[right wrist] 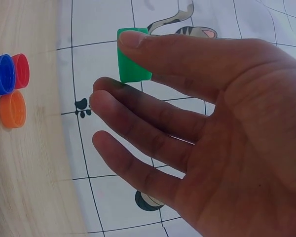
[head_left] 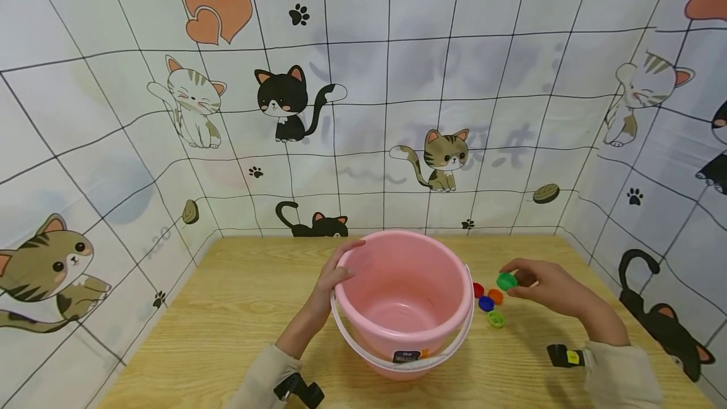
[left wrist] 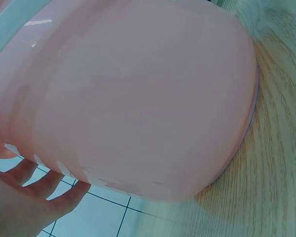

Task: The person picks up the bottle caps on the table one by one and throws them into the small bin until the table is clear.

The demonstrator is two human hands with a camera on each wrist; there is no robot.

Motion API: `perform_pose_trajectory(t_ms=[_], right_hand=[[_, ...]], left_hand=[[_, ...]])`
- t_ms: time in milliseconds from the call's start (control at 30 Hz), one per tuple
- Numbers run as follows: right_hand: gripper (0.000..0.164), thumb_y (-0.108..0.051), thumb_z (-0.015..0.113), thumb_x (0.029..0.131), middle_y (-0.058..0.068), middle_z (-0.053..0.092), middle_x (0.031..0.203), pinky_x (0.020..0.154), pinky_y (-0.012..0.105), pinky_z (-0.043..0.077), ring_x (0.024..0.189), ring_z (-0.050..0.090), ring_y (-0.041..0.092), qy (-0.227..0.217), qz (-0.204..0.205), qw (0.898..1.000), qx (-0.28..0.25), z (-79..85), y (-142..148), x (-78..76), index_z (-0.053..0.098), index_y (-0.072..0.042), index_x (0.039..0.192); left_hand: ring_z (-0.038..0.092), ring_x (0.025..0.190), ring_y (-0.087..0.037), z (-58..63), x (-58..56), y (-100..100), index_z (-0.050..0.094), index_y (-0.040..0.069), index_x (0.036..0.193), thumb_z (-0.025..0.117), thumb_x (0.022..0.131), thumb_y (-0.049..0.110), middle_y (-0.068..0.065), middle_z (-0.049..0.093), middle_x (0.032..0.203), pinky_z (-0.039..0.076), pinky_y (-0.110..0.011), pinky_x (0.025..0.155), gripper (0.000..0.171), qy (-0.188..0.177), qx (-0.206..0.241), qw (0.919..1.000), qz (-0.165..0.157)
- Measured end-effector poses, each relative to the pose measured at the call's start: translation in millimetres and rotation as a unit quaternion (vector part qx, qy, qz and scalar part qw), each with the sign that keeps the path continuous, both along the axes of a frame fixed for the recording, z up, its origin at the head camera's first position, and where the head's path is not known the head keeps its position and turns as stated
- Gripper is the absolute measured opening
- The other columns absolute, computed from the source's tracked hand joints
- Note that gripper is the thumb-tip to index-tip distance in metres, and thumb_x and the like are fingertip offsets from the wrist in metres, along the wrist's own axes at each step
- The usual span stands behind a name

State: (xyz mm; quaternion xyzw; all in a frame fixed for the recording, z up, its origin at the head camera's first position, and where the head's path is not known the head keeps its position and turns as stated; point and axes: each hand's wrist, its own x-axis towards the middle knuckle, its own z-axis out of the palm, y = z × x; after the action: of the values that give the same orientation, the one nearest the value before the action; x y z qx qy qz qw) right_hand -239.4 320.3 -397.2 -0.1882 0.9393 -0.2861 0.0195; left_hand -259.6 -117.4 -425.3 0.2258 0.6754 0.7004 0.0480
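Note:
A pink bucket (head_left: 409,317) with a white handle (head_left: 417,368) stands on the table, its opening tilted toward me. My left hand (head_left: 335,273) grips its rim at the left, thumb over the edge; in the left wrist view the fingers (left wrist: 69,197) lie along the outer wall. To the right of the bucket, my right hand (head_left: 548,286) pinches a small green cup-shaped cap (head_left: 507,281) between thumb and fingers, raised above the table. The right wrist view shows the thumb pressed on the green cap (right wrist: 133,61), with the other fingers spread loosely.
Between bucket and right hand lie several similar caps: red (head_left: 479,290), orange (head_left: 496,296), blue (head_left: 486,303) and light green (head_left: 496,319). The wooden table (head_left: 250,308) is bordered by a cat-printed cloth (head_left: 363,175) at the back and both sides.

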Motion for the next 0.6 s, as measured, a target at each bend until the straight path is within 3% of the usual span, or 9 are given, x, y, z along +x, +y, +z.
perform_pose_trajectory(t_ms=[600], right_hand=[[0.038,-0.022,0.077,0.091,-0.002,0.072,0.097,0.071,0.024,0.055,0.085,0.065,0.009,0.019,-0.017,1.0,0.013,2.7,-5.0,-1.0,0.066,-0.007,0.125]], left_hand=[[0.056,0.125,-0.037,-0.9,-0.8,-1.4,0.045,0.027,0.152,0.045,0.092,0.021,-0.012,0.045,0.153,0.057,-0.043,0.093,0.061,0.006,0.0,1.0,-0.002]])
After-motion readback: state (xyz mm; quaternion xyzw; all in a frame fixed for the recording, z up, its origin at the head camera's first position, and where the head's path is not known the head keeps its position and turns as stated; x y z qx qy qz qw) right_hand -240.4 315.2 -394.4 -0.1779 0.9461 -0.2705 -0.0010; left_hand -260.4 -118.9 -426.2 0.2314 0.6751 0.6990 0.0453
